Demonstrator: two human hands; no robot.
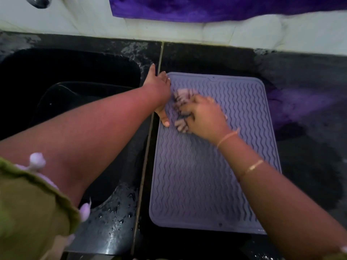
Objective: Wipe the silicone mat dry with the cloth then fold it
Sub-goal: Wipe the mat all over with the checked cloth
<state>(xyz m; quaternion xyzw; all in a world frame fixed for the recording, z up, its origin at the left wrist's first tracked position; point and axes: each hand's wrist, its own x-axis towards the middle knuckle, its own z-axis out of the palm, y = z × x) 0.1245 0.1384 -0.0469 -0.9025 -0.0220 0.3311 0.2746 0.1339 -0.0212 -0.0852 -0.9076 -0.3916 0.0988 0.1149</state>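
Black stone counter (234, 59), wet, white tiled wall (75, 17) behind, purple towel (225, 8) hanging at top. Black sink (62, 72) to the left with a dark basin (78, 94) inside; water droplets on the counter strip at the sink's near corner. Metal seam strip (148, 139) running front to back between sink and work area. Purple mat (206, 175) lying flat on the counter just right of the seam, wavy ribs up, long side toward the camera. Purple reflection on the wet counter right of the mat. Left hand (159, 87) spread wide, pressed on the mat's far-left edge, thumb on the mat near the left rim, fingers reaching over the seam toward the sink. Right hand (204, 117) closed on a bunched pale cloth (182, 109), cloth pressed to the mat's upper left, just beside the left thumb; motion-blurred, so finger detail unclear. Thin bracelets on the right wrist (228, 136) and forearm. Left forearm crossing over the sink, hiding part of the basin; right forearm covering the mat's right middle and near-right corner. Green sleeve (28, 212) with lilac pom-poms at lower left. Faucet tip (38, 1) at top left, partly out of frame.
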